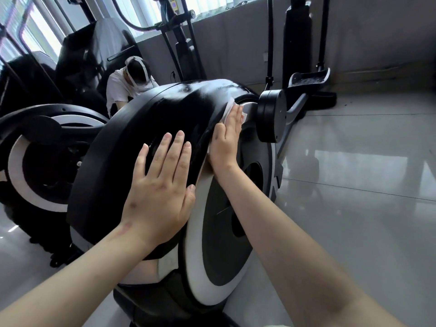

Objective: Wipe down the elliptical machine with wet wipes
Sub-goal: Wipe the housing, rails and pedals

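While bracing on the cover [118, 161] with flat left hand [160, 187], pressing wipe [228, 109] under flat right hand [226, 140], centre frame; gripping nothing.

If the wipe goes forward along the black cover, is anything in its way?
Yes. The right hand presses the wipe on the cover, and the crank juts out just ahead of the wipe.
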